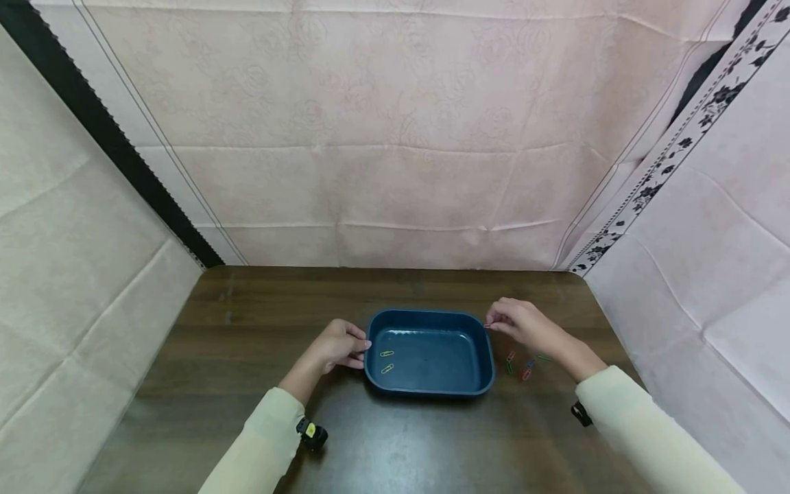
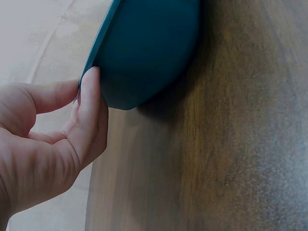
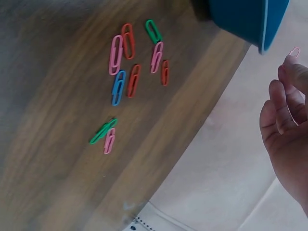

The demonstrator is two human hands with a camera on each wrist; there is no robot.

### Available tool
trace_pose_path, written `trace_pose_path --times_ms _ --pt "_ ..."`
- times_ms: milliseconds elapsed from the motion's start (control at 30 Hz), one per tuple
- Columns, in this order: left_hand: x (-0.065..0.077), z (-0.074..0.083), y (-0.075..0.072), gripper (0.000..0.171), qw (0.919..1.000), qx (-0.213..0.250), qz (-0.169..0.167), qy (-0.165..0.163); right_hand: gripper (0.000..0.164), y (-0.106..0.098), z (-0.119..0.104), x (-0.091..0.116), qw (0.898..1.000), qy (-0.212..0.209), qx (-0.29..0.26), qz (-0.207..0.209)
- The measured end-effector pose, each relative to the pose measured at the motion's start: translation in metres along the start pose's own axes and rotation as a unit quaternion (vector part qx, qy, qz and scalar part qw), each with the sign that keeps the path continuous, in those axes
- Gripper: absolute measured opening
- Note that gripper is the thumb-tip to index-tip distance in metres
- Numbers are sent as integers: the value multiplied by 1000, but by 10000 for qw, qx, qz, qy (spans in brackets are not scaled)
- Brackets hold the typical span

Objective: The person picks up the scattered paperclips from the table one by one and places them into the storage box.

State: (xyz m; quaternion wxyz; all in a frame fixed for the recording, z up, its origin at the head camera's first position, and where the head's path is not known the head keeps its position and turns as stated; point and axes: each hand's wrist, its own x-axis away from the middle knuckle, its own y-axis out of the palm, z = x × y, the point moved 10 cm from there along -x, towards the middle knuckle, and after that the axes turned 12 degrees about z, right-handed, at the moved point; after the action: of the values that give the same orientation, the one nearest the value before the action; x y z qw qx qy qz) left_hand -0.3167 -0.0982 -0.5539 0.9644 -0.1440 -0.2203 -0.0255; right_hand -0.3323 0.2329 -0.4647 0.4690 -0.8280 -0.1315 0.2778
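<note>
A dark blue rectangular tray (image 1: 428, 393) stands on the wooden table. My left hand (image 1: 341, 345) pinches its left rim, thumb on top and fingers against the outer wall (image 2: 144, 53). Inside lie two yellow paper clips (image 1: 387, 368), near the left end. My right hand (image 1: 517, 321) is at the tray's upper right corner. Between its thumb and forefinger it pinches a pinkish paper clip (image 3: 295, 51), whose loop sticks out past the fingertips. On the table right of the tray are several loose paper clips in pink (image 3: 115, 55), red (image 3: 133, 80), green (image 3: 153, 31) and blue (image 3: 118, 88).
The brown table (image 1: 278, 288) ends at a pale cloth backdrop (image 1: 395, 171). Similar cloths hang at the left (image 1: 80, 295) and right (image 1: 710, 274). Each forearm has a pale sleeve and a small black device at the wrist.
</note>
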Motion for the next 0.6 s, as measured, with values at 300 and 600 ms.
trace_pose_path --times_ms 300,600 --pt "1 0 -1 19 10000 24 -23 -2 12 9 -22 -14 9993 -242 -207 -176" --pt "1 0 0 19 10000 45 -47 -2 8 23 -42 -22 9974 -369 -430 -454"
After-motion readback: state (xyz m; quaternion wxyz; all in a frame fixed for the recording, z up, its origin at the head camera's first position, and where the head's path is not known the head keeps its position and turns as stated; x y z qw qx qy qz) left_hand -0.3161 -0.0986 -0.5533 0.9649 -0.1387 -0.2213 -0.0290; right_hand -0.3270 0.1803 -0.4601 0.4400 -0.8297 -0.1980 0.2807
